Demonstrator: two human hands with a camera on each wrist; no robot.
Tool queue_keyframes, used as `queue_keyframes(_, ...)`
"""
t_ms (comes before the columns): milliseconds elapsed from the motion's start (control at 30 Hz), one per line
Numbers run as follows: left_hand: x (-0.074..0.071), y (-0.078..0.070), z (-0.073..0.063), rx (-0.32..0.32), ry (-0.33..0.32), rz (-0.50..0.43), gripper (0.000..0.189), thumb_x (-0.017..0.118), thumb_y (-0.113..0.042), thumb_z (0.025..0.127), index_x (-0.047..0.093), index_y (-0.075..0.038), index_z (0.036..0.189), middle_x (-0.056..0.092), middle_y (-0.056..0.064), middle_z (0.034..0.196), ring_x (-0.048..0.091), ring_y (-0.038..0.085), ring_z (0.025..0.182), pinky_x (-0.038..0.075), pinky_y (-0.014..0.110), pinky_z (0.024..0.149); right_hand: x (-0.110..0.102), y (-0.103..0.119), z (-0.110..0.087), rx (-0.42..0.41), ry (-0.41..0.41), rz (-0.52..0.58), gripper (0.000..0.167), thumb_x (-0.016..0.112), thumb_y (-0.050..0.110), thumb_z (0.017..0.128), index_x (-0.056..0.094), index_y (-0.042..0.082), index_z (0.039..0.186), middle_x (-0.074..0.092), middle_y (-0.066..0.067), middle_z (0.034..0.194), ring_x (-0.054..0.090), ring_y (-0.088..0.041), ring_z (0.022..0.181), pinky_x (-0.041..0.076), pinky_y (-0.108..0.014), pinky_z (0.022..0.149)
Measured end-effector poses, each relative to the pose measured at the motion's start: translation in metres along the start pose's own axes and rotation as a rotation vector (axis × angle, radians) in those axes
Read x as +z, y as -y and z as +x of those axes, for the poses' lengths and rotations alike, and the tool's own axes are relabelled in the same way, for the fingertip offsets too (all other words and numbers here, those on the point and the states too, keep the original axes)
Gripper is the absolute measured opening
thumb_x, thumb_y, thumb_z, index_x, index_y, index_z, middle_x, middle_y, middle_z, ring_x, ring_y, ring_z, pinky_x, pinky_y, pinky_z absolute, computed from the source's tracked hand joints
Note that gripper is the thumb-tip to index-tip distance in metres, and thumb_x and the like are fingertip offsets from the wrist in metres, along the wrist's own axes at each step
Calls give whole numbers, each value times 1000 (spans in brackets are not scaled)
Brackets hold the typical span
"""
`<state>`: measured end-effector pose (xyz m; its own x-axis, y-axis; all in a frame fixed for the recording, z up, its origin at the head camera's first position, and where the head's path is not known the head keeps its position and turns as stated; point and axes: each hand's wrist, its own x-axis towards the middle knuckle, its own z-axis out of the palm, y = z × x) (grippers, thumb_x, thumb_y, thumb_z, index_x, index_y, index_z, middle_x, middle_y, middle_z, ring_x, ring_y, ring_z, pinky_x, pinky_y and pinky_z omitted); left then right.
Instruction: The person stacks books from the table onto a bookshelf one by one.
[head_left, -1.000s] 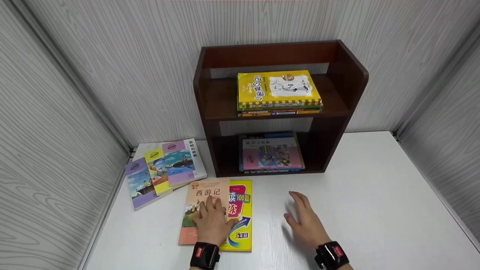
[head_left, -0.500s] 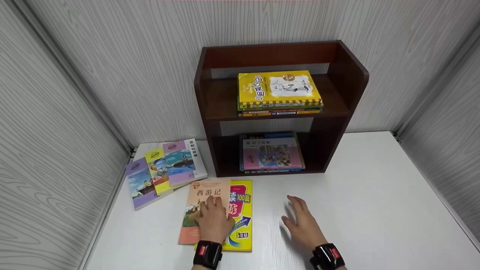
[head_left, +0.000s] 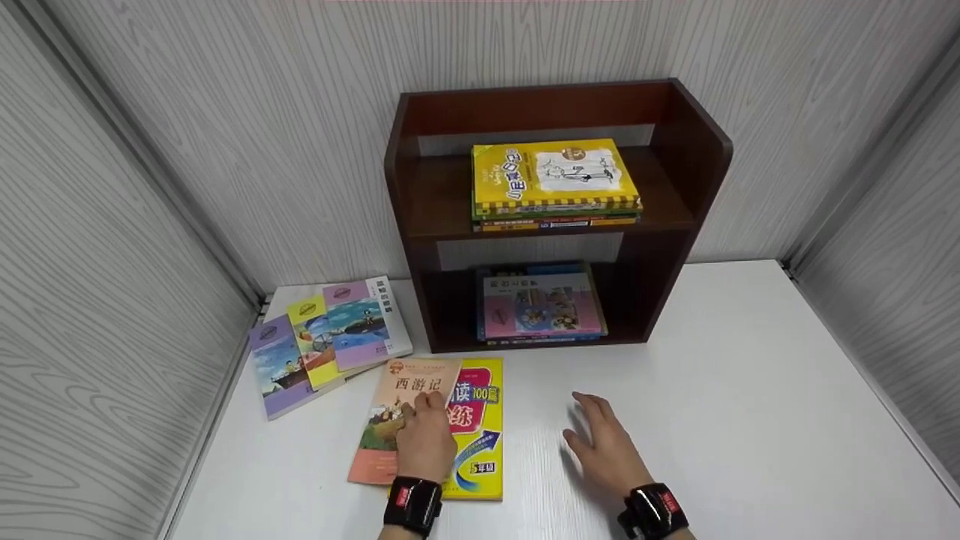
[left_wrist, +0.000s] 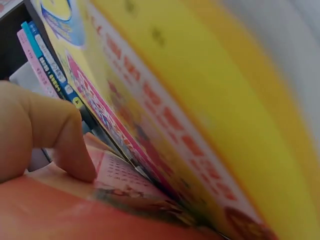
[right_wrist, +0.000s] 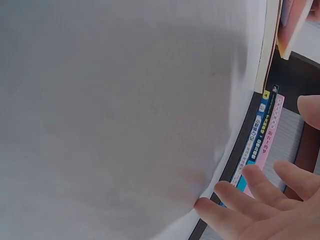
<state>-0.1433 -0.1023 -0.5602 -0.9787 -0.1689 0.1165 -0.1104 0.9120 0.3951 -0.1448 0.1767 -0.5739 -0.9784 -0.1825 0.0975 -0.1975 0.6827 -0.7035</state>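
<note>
In the head view, my left hand (head_left: pixel 427 442) grips an orange-covered book (head_left: pixel 375 465) near its right edge, fingers bent over the cover and the thumb hidden. The orange book lies aslant, partly over a yellow workbook (head_left: pixel 480 450). A bent finger (left_wrist: pixel 70 135) meets the orange book (left_wrist: pixel 60 210) in the left wrist view, beside the yellow workbook (left_wrist: pixel 210 115). To the right, my right hand (head_left: pixel 611 450) holds nothing, its fingers spread and relaxed; in the right wrist view that hand (right_wrist: pixel 270 210) is by the white tabletop (right_wrist: pixel 125 125).
A dark brown two-tier bookshelf (head_left: pixel 416 195) stands at the back. A stack of yellow-topped books (head_left: pixel 555 176) lies on its upper tier, and more books (head_left: pixel 544 304) lie flat below. Three overlapping books (head_left: pixel 330 337) rest on the table (head_left: pixel 750 420) at left.
My left fingers have curled in from lying flat on the orange book. The book has turned and slid slightly left, baring more of the yellow workbook. My right hand has barely moved.
</note>
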Motion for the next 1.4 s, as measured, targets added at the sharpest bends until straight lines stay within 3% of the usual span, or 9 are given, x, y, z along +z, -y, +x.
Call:
queue_keyframes(167, -12, 6, -1, 3, -23, -88, 52, 75, 8, 89, 62, 2, 139, 62, 29, 140, 65, 53, 121, 62, 63, 78, 2, 0, 0, -2, 8, 8, 61, 72, 18, 99, 49, 2, 153, 51, -24, 151, 53, -46, 139, 44, -62, 116)
queue_keyframes(367, -30, 3, -7, -14, -41, -210, 54, 66, 1, 100, 54, -1, 152, 55, 27, 153, 72, 46, 110, 65, 48, 82, 2, 0, -2, -33, -29, 53, 54, 72, 13, 99, 54, 0, 148, 55, -25, 147, 54, -47, 138, 43, -62, 116)
queue_keyframes(600, -47, -17, -24, 26, -83, -298, 61, 66, 4, 100, 47, -3, 157, 50, 19, 161, 54, 43, 142, 53, 49, 108, -5, 7, -2, -37, -79, 147, 50, 71, 10, 100, 56, 1, 147, 57, -22, 147, 52, -44, 141, 42, -62, 117)
queue_keyframes(833, -47, -43, -46, 190, -151, -274, 66, 69, 4, 98, 47, -7, 159, 48, 11, 163, 58, 39, 139, 63, 32, 88, -17, 16, -3, 12, -132, 359, 44, 65, 12, 105, 57, 1, 147, 60, -19, 148, 55, -40, 140, 47, -58, 114)
queue_keyframes(1000, -40, -60, -58, 341, -206, -215, 55, 67, 2, 99, 55, -4, 152, 51, 13, 160, 56, 43, 140, 56, 52, 102, -23, 29, -6, 34, -119, 470, 42, 55, 23, 111, 57, 3, 148, 62, -16, 148, 61, -34, 136, 53, -32, 108)
queue_keyframes(1100, -36, -71, -65, 414, -211, -161, 51, 68, -1, 100, 58, -4, 149, 53, 13, 158, 57, 42, 139, 52, 59, 104, -26, 38, -7, 43, -97, 537, 44, 47, 26, 114, 55, 1, 150, 61, -18, 149, 62, -36, 134, 56, -33, 106)
queue_keyframes(1233, -29, -81, -73, 489, -193, -93, 50, 69, -4, 99, 60, -7, 149, 55, 12, 157, 60, 40, 137, 56, 59, 100, -31, 50, -10, 54, -70, 662, 50, 39, 26, 117, 49, -8, 152, 55, -26, 152, 62, -41, 132, 58, -40, 104)
queue_keyframes(1400, -19, -88, -80, 582, -226, -48, 54, 74, -5, 96, 62, -11, 148, 59, 10, 154, 64, 41, 132, 59, 61, 94, -37, 61, -12, 94, -64, 720, 53, 35, 30, 117, 51, -10, 148, 62, -28, 139, 70, -25, 120, 61, -34, 98)
